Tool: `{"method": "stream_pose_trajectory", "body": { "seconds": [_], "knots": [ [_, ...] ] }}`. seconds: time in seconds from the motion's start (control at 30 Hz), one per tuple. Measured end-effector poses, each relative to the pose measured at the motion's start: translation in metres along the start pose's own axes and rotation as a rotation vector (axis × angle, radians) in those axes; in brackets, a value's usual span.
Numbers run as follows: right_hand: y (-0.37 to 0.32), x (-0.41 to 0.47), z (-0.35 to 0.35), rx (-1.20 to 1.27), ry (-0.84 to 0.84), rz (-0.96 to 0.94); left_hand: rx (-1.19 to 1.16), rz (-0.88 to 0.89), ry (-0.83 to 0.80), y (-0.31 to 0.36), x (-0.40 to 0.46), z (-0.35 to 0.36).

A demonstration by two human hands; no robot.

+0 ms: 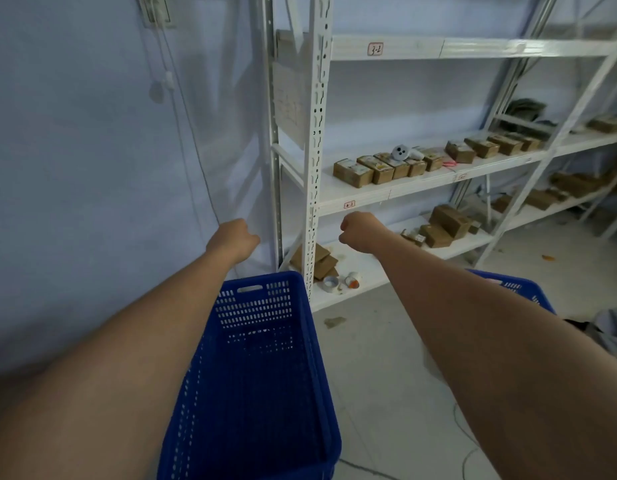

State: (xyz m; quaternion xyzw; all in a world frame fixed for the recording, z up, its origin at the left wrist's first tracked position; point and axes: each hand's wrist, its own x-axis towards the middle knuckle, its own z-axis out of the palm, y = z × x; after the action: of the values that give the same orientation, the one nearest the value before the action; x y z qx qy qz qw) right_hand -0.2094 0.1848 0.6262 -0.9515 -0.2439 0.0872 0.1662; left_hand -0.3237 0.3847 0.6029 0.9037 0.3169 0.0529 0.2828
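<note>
Seen from the head camera, both bare arms stretch forward into the middle of the frame. The left hand [234, 233] is curled into a fist just left of centre, in front of the pale wall [92, 168], and nothing shows in it. The right hand [357, 230] is also a closed fist with nothing visible in its grip. It hangs just below the front edge of the middle shelf and right of the white rack post [315, 168].

The blue crate [251, 306] fills the lower centre between the forearms, and its far end is close to the foot of the post. The row of small brown boxes [380, 168] sits on the middle shelf, above and to the right of the right hand and apart from it.

The likeliest trouble is the white gadget [402, 152] resting on top of those boxes: pulling a box from under it could tip it off the shelf. A reach with the right hand could also knock knuckles against the shelf edge or the post. A box let go too early could miss the crate and land near the tape rolls [331, 283] on the bottom shelf.

A second crate [515, 284] shows behind the right forearm.
</note>
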Motion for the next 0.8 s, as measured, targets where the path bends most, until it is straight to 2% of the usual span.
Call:
{"method": "stream_pose_trajectory", "body": {
  "seconds": [0.17,0.37,0.63,0.8],
  "knots": [
    [0.039,0.005,-0.002,-0.031,-0.029,0.062,0.055,0.003,-0.06,0.016,0.007,0.028],
    [0.109,0.018,-0.026,-0.081,-0.033,0.119,0.095,0.081,-0.085,0.074,0.017,0.076],
    [0.242,0.027,-0.073,-0.037,-0.064,0.179,0.262,0.222,-0.136,0.206,0.023,0.166],
    [0.334,0.036,-0.108,-0.033,-0.039,0.246,0.246,0.297,-0.176,0.312,0.022,0.22]
  ]
}}
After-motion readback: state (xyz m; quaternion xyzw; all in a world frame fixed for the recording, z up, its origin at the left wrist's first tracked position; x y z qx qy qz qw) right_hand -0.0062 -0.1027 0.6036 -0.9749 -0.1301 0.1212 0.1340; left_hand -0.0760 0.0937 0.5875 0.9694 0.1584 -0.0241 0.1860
